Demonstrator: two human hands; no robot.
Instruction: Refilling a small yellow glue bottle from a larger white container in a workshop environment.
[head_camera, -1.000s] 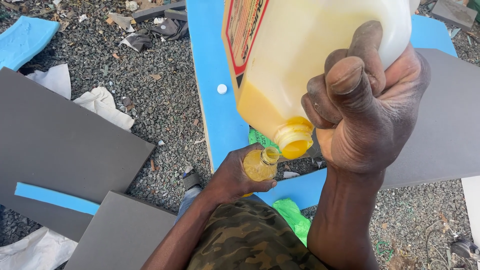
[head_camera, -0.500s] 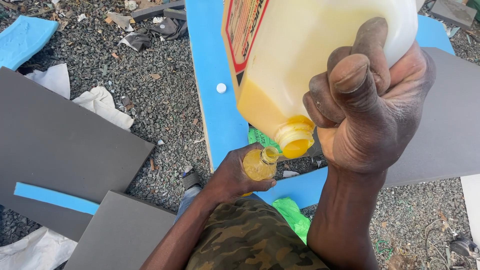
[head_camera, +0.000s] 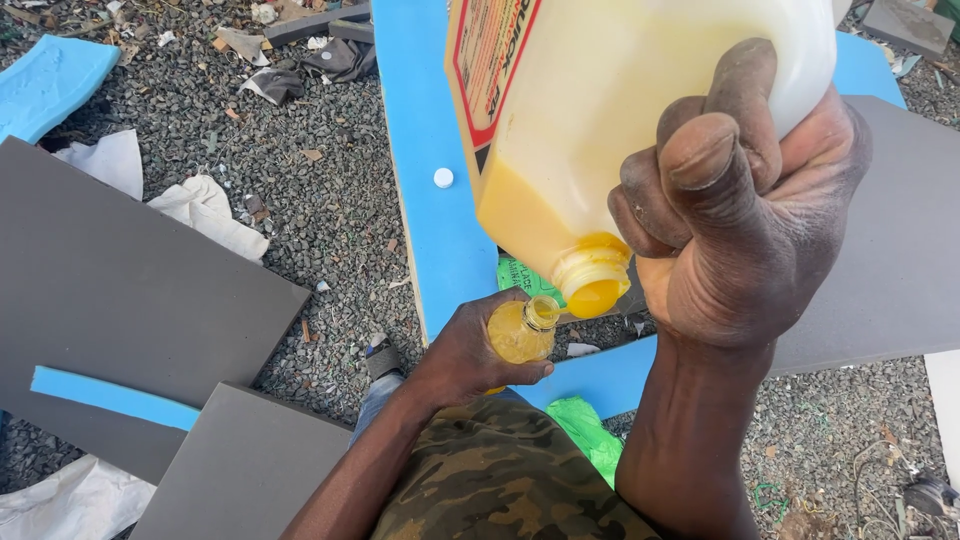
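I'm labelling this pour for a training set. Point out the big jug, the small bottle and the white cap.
big jug (head_camera: 640, 110), head view, on its translucent side wall.
small bottle (head_camera: 518, 335), head view, on its yellow-filled shoulder.
white cap (head_camera: 443, 177), head view, on its top.

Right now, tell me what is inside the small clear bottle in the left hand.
The small clear plastic bottle holds yellow liquid almost up to its open neck. The left hand wraps its lower part, so the bottom is hidden. Just above, the large translucent jug's open spout tilts toward it.
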